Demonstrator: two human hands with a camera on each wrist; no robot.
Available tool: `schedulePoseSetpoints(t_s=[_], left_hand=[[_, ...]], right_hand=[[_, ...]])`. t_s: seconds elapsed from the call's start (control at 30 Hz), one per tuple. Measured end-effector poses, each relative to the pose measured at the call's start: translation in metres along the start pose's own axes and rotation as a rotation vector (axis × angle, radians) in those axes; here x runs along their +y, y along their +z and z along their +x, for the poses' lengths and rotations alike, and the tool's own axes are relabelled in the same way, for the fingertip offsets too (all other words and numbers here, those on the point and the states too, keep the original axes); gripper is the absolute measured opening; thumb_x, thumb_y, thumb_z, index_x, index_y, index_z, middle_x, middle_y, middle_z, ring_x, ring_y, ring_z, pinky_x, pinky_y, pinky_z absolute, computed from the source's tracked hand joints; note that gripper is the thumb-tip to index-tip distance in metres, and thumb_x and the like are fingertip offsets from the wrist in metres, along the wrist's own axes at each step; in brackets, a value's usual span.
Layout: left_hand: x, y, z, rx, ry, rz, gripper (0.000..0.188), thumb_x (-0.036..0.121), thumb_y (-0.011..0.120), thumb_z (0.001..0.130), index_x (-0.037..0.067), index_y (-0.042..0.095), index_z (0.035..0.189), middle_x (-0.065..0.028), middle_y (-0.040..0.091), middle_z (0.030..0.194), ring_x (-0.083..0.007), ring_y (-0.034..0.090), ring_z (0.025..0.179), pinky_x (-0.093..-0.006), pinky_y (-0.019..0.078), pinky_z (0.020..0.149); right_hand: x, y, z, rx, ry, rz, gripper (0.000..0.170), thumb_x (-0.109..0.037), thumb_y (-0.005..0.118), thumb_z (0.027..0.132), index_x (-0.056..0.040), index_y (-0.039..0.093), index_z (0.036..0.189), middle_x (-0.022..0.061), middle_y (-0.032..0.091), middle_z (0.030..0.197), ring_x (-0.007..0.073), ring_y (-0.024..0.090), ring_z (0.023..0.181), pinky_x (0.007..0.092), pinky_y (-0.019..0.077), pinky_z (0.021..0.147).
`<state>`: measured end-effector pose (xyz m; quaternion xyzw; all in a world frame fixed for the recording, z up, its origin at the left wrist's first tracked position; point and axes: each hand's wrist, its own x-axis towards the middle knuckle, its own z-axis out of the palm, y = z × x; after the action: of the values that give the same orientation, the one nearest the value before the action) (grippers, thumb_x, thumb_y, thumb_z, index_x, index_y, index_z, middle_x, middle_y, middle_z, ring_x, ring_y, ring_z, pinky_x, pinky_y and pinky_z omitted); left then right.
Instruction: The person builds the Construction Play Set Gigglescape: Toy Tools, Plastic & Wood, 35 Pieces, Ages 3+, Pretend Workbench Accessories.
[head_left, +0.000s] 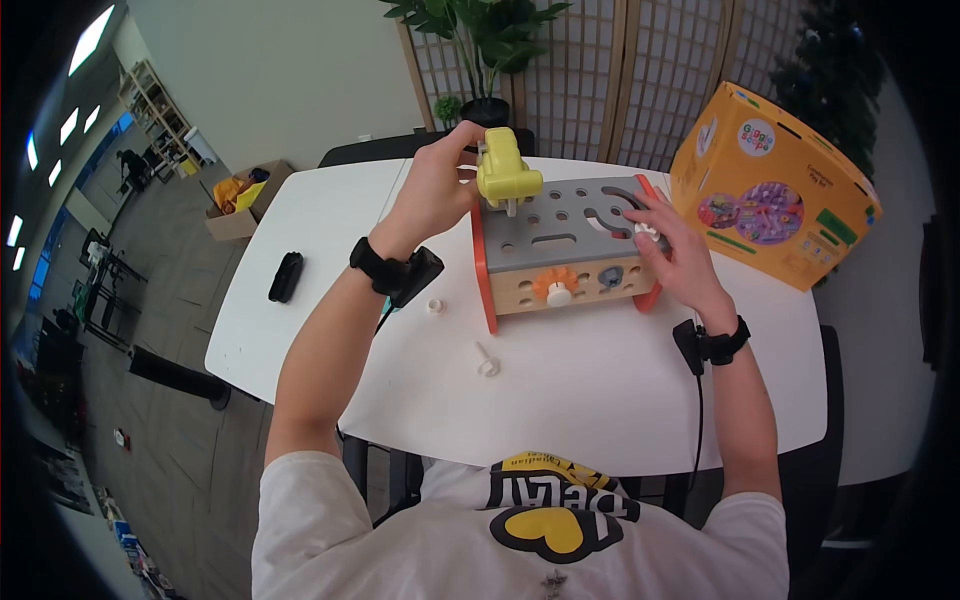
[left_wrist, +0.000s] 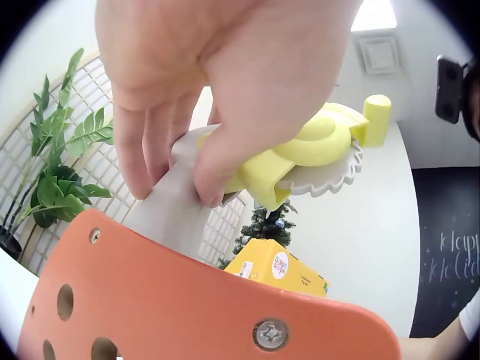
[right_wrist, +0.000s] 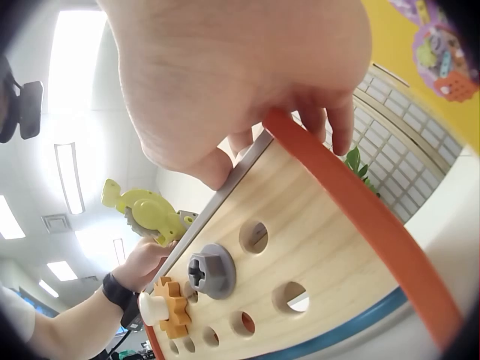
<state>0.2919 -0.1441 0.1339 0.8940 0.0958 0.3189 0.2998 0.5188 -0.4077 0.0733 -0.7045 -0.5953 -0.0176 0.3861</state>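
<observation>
Above the table (head_left: 600, 400), we are apparently positioning a toy saw (head_left: 507, 172) pinched in our left hand (head_left: 435, 190), next needing steady alignment, our right hand (head_left: 682, 255) touching the toy workbench (head_left: 582, 254), grip unclear.

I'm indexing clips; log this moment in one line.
left hand: grips yellow toy | right hand: on toy workbench | orange gear: workbench front

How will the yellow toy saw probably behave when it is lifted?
The yellow toy saw will likely feel stiff, since it and its toothed gray disc look like hard plastic. It is probably light, as the left hand alone holds it. It may tip when set down, because its outline is uneven and a knob sticks out.
</observation>
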Motion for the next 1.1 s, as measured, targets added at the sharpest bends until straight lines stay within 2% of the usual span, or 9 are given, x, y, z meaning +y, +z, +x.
schedulePoseSetpoints(t_s=[0.17, 0.4, 0.5, 0.6, 0.7, 0.73, 0.83, 0.9, 1.1], left_hand=[[-0.008, 0.007, -0.007, 0.022, -0.012, -0.010, 0.040, -0.002, 0.070, 0.088, 0.003, 0.055, 0.125, -0.0173, 0.069, 0.121, -0.0311, 0.071, 0.111, -0.0391, 0.0594, 0.092], [0.000, 0.001, -0.022, -0.037, 0.005, 0.060, 0.056, 0.006, 0.068, 0.091, 0.008, 0.045, 0.142, -0.0197, 0.066, 0.126, -0.0334, 0.065, 0.121, -0.0423, 0.0571, 0.097], [0.001, 0.003, -0.037, 0.055, 0.032, 0.196, 0.059, 0.009, 0.067, 0.093, 0.009, 0.043, 0.146, -0.0188, 0.067, 0.125, -0.0323, 0.066, 0.119, -0.0406, 0.0571, 0.093], [-0.001, 0.006, -0.057, 0.230, 0.106, 0.103, 0.045, 0.012, 0.067, 0.093, 0.005, 0.055, 0.136, -0.0170, 0.070, 0.116, -0.0291, 0.069, 0.108, -0.0380, 0.0566, 0.086], [0.004, -0.007, -0.079, 0.006, -0.124, 0.187, 0.025, 0.014, 0.068, 0.093, 0.001, 0.067, 0.115, -0.0147, 0.072, 0.101, -0.0256, 0.071, 0.091, -0.0370, 0.0557, 0.078], [0.007, -0.007, -0.087, -0.039, -0.159, 0.093, 0.017, 0.017, 0.069, 0.092, 0.000, 0.071, 0.096, -0.0130, 0.072, 0.088, -0.0257, 0.069, 0.077, -0.0369, 0.0548, 0.071], [0.005, 0.009, -0.118, -0.273, -0.166, 0.188, 0.019, 0.021, 0.069, 0.092, 0.002, 0.071, 0.094, -0.0119, 0.071, 0.081, -0.0281, 0.069, 0.072, -0.0380, 0.0549, 0.068], [0.010, 0.028, -0.140, -0.332, -0.055, 0.230, 0.023, 0.026, 0.070, 0.092, 0.003, 0.070, 0.090, -0.0116, 0.070, 0.078, -0.0305, 0.068, 0.070, -0.0401, 0.0549, 0.068], [0.025, 0.052, -0.171, -0.550, 0.000, 0.464, 0.028, 0.030, 0.073, 0.089, 0.003, 0.069, 0.095, -0.0137, 0.067, 0.092, -0.0317, 0.070, 0.086, -0.0416, 0.0571, 0.076]], right_hand=[[0.000, 0.001, 0.000, 0.002, 0.015, -0.006, 0.031, -0.026, 0.060, 0.102, -0.0073, 0.069, 0.125, 0.0185, 0.055, 0.149, 0.0379, 0.044, 0.145, 0.0425, 0.0474, 0.107], [-0.010, 0.006, 0.004, 0.033, 0.086, -0.039, 0.028, -0.024, 0.057, 0.103, -0.0060, 0.070, 0.120, 0.0174, 0.058, 0.146, 0.0371, 0.042, 0.147, 0.0415, 0.0453, 0.108], [-0.004, 0.007, 0.005, 0.042, 0.093, -0.029, 0.028, -0.023, 0.055, 0.104, -0.0055, 0.070, 0.120, 0.0161, 0.059, 0.146, 0.0362, 0.042, 0.147, 0.0402, 0.0454, 0.107], [-0.002, 0.004, 0.006, 0.012, 0.115, -0.013, 0.028, -0.022, 0.054, 0.104, -0.0046, 0.070, 0.120, 0.0149, 0.058, 0.147, 0.0348, 0.043, 0.147, 0.0373, 0.0467, 0.103], [0.006, -0.001, 0.010, -0.020, 0.109, 0.030, 0.028, -0.020, 0.053, 0.104, -0.0041, 0.069, 0.120, 0.0139, 0.058, 0.148, 0.0318, 0.041, 0.149, 0.0341, 0.0473, 0.098], [0.014, -0.001, 0.011, -0.014, 0.084, 0.044, 0.027, -0.020, 0.053, 0.104, -0.0040, 0.069, 0.120, 0.0136, 0.058, 0.148, 0.0306, 0.040, 0.149, 0.0331, 0.0473, 0.097], [0.023, -0.005, 0.015, -0.025, 0.066, 0.077, 0.026, -0.018, 0.053, 0.104, -0.0039, 0.069, 0.119, 0.0125, 0.057, 0.149, 0.0286, 0.037, 0.151, 0.0341, 0.0451, 0.101], [0.030, -0.008, 0.018, -0.036, 0.070, 0.110, 0.025, -0.017, 0.054, 0.103, -0.0035, 0.069, 0.118, 0.0117, 0.057, 0.150, 0.0286, 0.035, 0.152, 0.0364, 0.0418, 0.108], [0.047, -0.011, 0.023, -0.054, 0.091, 0.201, 0.024, -0.014, 0.054, 0.101, -0.0017, 0.070, 0.114, 0.0101, 0.057, 0.150, 0.0311, 0.032, 0.153, 0.0429, 0.0310, 0.120]])
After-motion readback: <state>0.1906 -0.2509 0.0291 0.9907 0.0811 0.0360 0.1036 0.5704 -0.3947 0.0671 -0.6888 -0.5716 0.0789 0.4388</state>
